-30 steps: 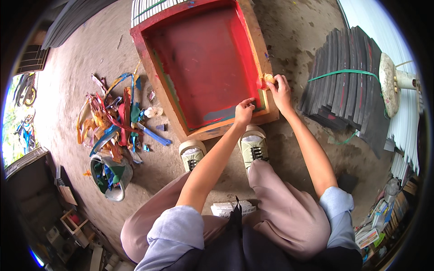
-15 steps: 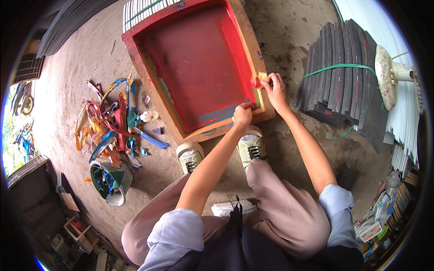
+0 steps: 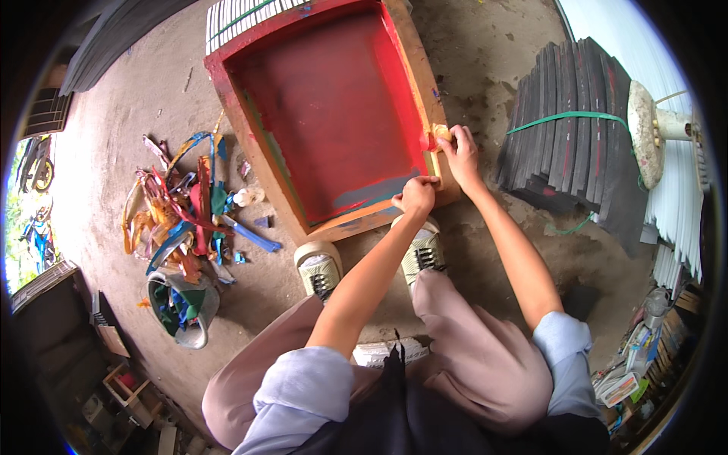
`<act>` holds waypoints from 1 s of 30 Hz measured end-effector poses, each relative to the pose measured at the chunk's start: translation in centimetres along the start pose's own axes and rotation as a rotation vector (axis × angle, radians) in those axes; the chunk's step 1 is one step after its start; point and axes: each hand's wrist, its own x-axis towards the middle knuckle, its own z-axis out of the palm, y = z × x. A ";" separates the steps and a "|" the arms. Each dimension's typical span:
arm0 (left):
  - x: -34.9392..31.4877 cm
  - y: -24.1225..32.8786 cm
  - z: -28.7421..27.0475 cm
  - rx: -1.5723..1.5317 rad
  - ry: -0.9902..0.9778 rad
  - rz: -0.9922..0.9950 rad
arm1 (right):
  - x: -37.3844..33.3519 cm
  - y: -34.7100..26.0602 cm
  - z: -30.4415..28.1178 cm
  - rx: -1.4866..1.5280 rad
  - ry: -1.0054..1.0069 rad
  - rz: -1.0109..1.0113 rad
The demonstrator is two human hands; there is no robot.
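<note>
In front of my feet lies a wooden screen-printing frame (image 3: 418,72), its sunken mesh (image 3: 334,114) stained red with a grey band at the near edge. At the right rail, my right hand (image 3: 462,158) pinches a crumpled yellowish strip of tape (image 3: 440,132) that clings to the wood, with red on its inner side. My left hand (image 3: 416,196) is closed at the near right corner, its fingertips against the inner edge of the frame. Whatever those fingers may hold is hidden.
Left of the frame sits a heap of peeled, paint-coloured tape strips (image 3: 178,212), with a bucket of rags (image 3: 201,334) nearer me. To the right stand a stack of dark sheets (image 3: 569,121) tied with green string and a whitish fan base (image 3: 643,136). White sheets (image 3: 239,19) lie beyond the frame.
My left hand has shifted slightly right and nearer me, toward the frame's corner. The right hand stays at the tape on the right rail, almost unmoved.
</note>
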 end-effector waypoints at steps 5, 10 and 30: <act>0.4 -2.4 -1.0 -0.047 0.262 0.434 | -1.6 -0.7 -0.7 -0.022 -0.035 -0.080; 2.3 -0.8 -5.3 0.173 0.472 0.902 | -2.0 -5.9 -0.8 0.091 -0.023 -0.159; 3.8 -2.7 -7.4 0.388 0.395 1.052 | -2.4 -8.6 -0.3 0.649 -0.108 0.490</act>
